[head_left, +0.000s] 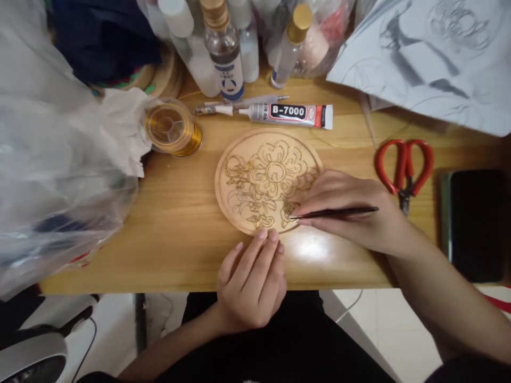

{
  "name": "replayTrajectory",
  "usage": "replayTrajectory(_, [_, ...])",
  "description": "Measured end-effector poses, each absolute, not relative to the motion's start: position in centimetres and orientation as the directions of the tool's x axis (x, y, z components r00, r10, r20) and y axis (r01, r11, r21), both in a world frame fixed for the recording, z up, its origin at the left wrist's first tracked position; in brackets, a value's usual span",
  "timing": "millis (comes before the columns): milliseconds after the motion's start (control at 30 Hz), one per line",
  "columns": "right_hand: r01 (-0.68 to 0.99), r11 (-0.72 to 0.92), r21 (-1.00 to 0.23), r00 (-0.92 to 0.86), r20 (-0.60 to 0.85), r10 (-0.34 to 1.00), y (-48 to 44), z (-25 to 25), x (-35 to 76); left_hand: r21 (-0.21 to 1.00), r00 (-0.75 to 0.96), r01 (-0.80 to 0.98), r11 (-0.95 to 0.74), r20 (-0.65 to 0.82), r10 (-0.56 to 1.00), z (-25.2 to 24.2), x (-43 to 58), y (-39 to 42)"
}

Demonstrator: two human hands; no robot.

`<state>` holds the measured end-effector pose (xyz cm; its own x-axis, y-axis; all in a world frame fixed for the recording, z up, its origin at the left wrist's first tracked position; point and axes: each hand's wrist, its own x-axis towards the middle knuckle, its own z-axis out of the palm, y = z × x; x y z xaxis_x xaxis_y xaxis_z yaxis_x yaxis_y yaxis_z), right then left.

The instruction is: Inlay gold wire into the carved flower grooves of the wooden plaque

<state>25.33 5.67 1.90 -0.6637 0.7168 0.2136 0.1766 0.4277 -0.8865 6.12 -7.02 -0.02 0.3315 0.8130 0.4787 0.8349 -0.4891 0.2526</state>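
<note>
Standing near, I see the right hand (353, 194), its fingers pinched closely on the dark tweezers (339, 213), whose tip is at the near right part of the round wooden board (239, 217) on the desk (171, 213). A small tremble could, I think, push the gold wire (274, 171) out of its line. The left hand (253, 282), fingers gathered, nothing visibly held, is at the board's near rim; pressing might shift it. The tweezers point leftward, long axis almost sideways from the board.

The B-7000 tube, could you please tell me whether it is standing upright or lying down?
Lying down: the B-7000 tube stretches lengthwise along the wooden table, printed side up, beyond the round board.
</note>
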Motion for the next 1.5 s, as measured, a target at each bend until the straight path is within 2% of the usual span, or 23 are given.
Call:
replayTrajectory(733, [0.244,0.358,-0.901,-0.645,0.125,0.754,5.70,1.96,25.34,0.238,0.326,0.847,-0.475,0.473,0.819,-0.25,6.06,-6.87])
replayTrajectory(1500, [0.230,0.372,-0.899,-0.642,0.147,0.753,5.73,1.87,25.31,0.247,0.330,0.842,-0.479,0.466,0.821,-0.14,6.02,-6.88])
